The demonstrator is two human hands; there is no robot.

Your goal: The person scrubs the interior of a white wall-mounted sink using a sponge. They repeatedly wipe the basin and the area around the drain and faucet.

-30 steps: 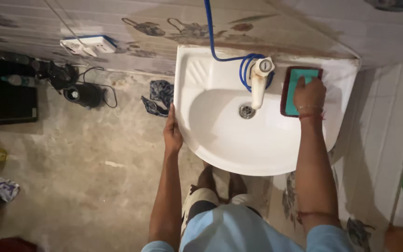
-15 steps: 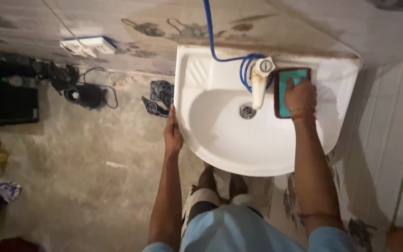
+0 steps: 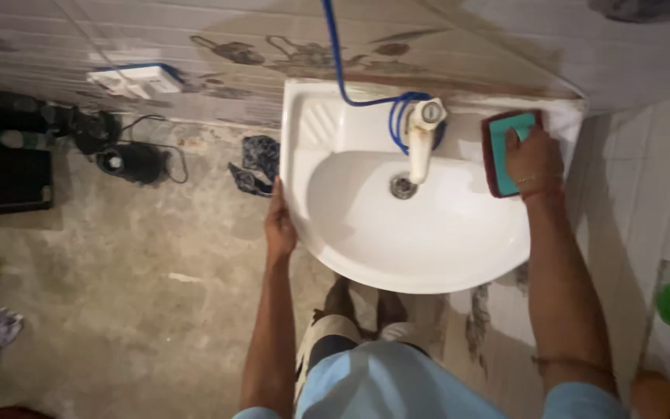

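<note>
Right-hand grip [image 3: 533, 155]: fingers flat, pressing a teal scrub pad [image 3: 505, 151] onto the white basin's [image 3: 428, 240] back-right ledge, right of the tap [image 3: 422, 140]; left-hand grip [image 3: 279, 225]: closed on the basin's left rim.

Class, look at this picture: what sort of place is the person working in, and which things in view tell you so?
Probably a plain washroom or bathroom corner. A white wall-mounted basin with a tap sits against tiled walls, above a bare concrete floor.
</note>
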